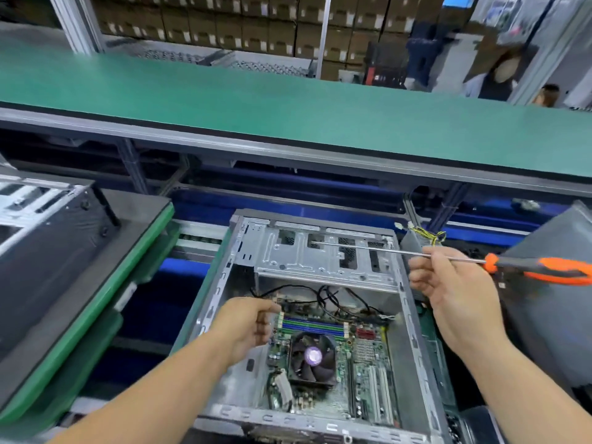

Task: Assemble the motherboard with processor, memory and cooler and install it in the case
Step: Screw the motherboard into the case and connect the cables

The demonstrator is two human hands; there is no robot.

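Right hand (448, 293) pinches screwdriver (416, 253) shaft above open case (224, 283)

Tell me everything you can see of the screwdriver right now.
The screwdriver is long, with a thin bright metal shaft and a thick orange-and-black handle that looks rubbery or plastic. It lies nearly level in the air, the tip pointing left over the case's metal drive bay and the handle running off the frame's right edge. The right hand pinches the shaft near the handle with its fingertips; nothing else touches it. The tip's type is too small to tell.
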